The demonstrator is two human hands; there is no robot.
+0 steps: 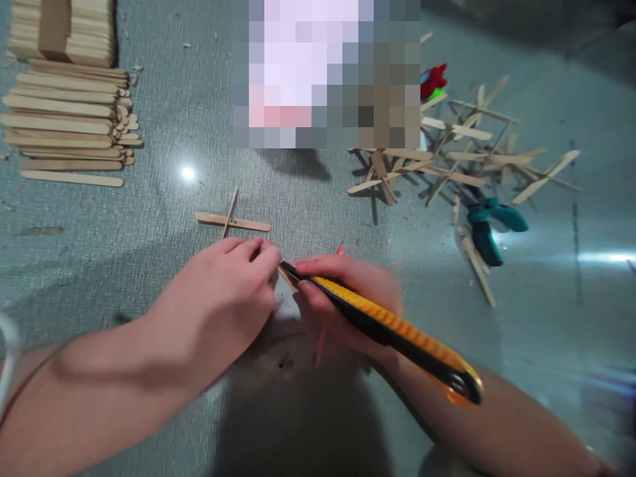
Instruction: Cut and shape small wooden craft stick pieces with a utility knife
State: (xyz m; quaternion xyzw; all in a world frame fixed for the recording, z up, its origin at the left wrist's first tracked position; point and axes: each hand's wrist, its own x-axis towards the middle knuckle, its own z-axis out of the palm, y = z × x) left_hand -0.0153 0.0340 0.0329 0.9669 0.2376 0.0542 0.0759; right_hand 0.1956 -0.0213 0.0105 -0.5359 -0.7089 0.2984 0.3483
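Note:
My right hand (pixel 342 285) is closed round the front of a yellow and black utility knife (pixel 397 324). Its blade end points left, close to the fingers of my left hand (pixel 231 278). Those fingers are curled and pressed down on a wooden craft stick (pixel 288 277), of which only a short end shows; the rest is hidden under the hand. Just beyond my left hand, two craft sticks form a cross (pixel 233 222) on the table. Something thin and red, like a pencil (pixel 319 344), lies partly covered by my right hand.
Loose craft sticks (pixel 64 122) are piled at the left, below a banded bundle (pixel 89 30). Several crossed-stick pieces (pixel 467 159) lie at the right beside teal-handled pliers (pixel 489 232). A red object (pixel 434 79) is behind them. A blurred-out patch hides the top middle.

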